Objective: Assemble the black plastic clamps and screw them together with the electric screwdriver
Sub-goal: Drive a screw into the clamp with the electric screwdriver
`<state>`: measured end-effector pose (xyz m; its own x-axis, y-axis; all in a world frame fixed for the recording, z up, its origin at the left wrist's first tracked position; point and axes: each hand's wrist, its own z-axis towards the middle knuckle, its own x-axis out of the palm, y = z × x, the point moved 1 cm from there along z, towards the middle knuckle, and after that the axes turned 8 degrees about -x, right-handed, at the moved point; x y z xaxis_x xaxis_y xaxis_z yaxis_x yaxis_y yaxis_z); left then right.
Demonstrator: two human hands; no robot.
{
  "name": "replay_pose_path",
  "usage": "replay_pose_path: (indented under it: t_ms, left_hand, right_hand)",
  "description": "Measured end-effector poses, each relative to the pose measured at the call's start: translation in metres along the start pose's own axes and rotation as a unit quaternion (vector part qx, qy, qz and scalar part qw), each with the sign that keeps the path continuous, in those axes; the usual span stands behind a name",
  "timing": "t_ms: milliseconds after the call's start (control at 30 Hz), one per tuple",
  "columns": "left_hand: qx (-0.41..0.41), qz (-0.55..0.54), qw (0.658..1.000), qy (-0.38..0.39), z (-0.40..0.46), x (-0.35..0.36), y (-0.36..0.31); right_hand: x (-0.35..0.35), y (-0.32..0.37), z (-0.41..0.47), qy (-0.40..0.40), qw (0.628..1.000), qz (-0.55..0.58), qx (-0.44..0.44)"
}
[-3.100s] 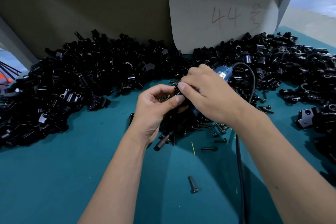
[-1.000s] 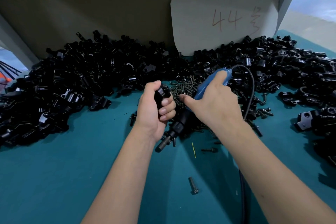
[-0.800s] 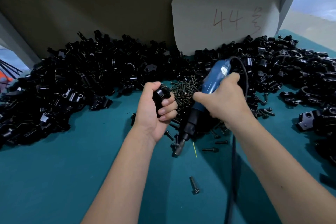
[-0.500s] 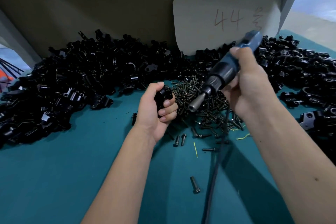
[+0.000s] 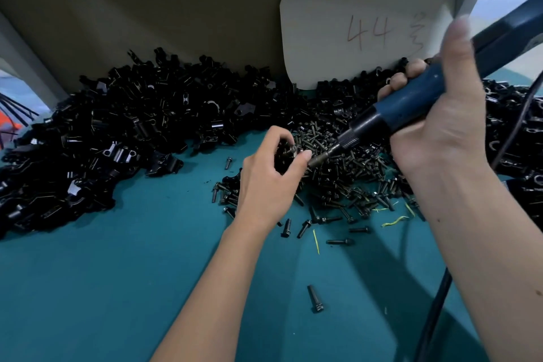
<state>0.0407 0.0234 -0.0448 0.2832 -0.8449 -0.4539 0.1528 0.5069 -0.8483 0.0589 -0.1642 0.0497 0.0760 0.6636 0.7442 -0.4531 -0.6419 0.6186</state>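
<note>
Gripping the blue screwdriver (image 5: 411,104) in the right hand (image 5: 440,126), its tip points at the clamp (image 5: 283,153) pinched in the left hand (image 5: 269,182), just above the screw pile (image 5: 346,173) on the teal table (image 5: 117,273), clamp heaps (image 5: 117,132) far left.

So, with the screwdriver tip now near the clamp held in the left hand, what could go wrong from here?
1. The electric screwdriver bit points close to the left hand fingertips that hold the clamp; a slip could hurt them.
2. The bit may be tilted to the screw, so it might cam out or cross-thread.
3. The cord lies beside the loose screws and could drag them off the table.
</note>
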Motion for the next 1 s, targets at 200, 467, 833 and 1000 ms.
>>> replay_pose_path:
  t_ms: [200, 467, 833, 1000]
  left_hand:
    - [-0.022, -0.023, 0.999, 0.015, 0.001, -0.001, 0.000]
    - [-0.022, -0.070, 0.995, 0.069, -0.001, -0.003, -0.004]
    - [-0.042, -0.093, 0.990, 0.096, -0.003, -0.004, -0.005]
    - [-0.032, -0.060, 0.994, 0.087, -0.005, -0.006, -0.004]
  right_hand:
    - [0.002, 0.002, 0.000, -0.032, 0.998, -0.010, -0.051]
    - [0.003, 0.008, 0.000, -0.064, 0.992, -0.031, -0.104]
    - [0.011, 0.006, -0.005, -0.071, 0.991, -0.011, -0.117]
    - [0.014, 0.003, -0.007, -0.058, 0.989, -0.035, -0.132]
